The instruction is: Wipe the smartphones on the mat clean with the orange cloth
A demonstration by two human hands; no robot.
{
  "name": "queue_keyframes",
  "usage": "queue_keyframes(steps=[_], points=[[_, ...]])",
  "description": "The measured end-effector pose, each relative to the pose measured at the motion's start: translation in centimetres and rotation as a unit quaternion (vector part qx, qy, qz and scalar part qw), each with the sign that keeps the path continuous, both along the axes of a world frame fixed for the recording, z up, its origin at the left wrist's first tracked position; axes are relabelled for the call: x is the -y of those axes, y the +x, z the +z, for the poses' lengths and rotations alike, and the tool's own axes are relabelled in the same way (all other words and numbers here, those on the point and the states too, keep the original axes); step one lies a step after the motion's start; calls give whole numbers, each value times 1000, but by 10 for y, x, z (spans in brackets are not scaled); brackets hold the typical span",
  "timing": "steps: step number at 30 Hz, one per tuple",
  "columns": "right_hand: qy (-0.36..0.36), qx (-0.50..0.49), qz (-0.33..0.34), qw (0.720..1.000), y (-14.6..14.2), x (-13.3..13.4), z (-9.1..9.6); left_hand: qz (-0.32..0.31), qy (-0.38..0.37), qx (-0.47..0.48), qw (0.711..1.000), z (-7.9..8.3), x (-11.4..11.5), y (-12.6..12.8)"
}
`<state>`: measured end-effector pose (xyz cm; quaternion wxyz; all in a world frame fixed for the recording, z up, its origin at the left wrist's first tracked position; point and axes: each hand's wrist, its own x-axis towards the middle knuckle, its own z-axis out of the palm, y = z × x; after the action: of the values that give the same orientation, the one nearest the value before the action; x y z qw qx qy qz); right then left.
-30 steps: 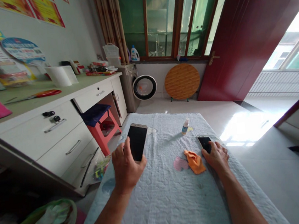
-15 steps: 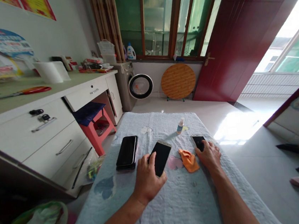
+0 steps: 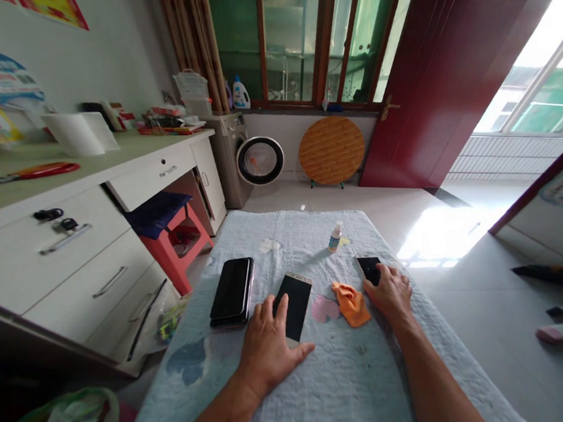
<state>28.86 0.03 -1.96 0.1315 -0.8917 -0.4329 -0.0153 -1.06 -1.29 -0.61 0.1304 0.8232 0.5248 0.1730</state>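
Observation:
A smartphone (image 3: 297,304) with a dark screen and pale gold edges lies on the quilted cloth cover (image 3: 331,394). Over its left edge rests my left hand (image 3: 267,340), thumb and fingers spread apart. My right hand (image 3: 390,291) is closed around the lower part of another phone (image 3: 367,266), whose top end shows beyond the fingers. Between the two hands sits a crumpled orange cloth (image 3: 352,304). Left of my left hand is a stack of dark phones (image 3: 233,288). A small spray bottle (image 3: 335,238) stands upright farther back.
Along the left runs a white desk (image 3: 76,219) with drawers, a red stool (image 3: 177,249) tucked beneath. A bin (image 3: 94,398) is at lower left. Beyond the covered table are a washing machine (image 3: 230,156) with its door swung out, a round wooden tabletop (image 3: 331,150) and a red door (image 3: 413,76).
My left hand has lowered its phone onto the cover and loosened, the thumb moving away from it. My right hand keeps its place on the other phone. The view has shifted slightly.

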Motion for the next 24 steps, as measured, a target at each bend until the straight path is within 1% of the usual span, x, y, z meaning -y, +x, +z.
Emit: queue_keyframes(steps=[7,14,16,18,19,20,22,24], points=[[2,-4,4,1000,0,1,1,-48,-40,21,998,3,-1,-8],[6,-10,13,1000,1,3,1,-62,-79,22,995,7,1,-6],[19,-3,9,1000,-2,4,3,-60,-78,16,995,8,2,-5],[50,10,10,999,-6,6,7,-57,-71,8,996,9,2,-4],[69,11,30,997,-9,7,9,-55,-69,3,996,10,2,-4],[84,5,68,994,-12,8,12,-53,-69,-3,996,10,2,-4],[93,-22,178,979,-19,11,17,-51,-73,-14,996,11,1,-4],[75,-48,276,957,-27,15,20,-56,-77,-16,995,11,0,-5]])
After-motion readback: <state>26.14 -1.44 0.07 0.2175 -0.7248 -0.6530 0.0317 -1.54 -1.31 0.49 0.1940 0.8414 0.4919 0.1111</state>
